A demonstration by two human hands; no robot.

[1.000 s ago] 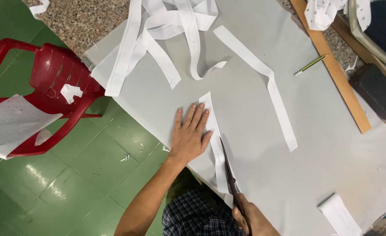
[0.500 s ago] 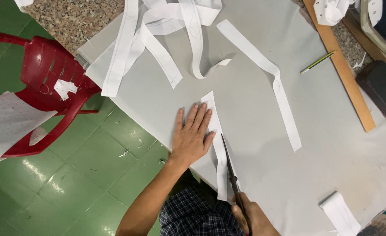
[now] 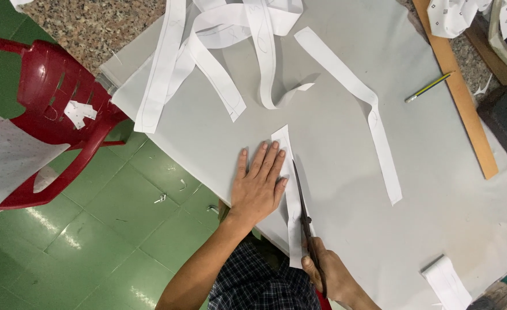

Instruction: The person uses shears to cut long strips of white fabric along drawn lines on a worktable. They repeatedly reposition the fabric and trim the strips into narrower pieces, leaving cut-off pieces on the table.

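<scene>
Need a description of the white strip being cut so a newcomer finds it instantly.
Start at the grey sheet covering the table. At its near edge, the left hand lies flat beside a short white strip, with the right hand running scissors along it. Unlike the long loose strips farther up, it lies straight, between both hands.

a green tiled floor [image 3: 92, 229] shines a little. a red plastic chair [image 3: 46, 103] stands on it, beside a speckled stone floor [image 3: 87, 28].
</scene>
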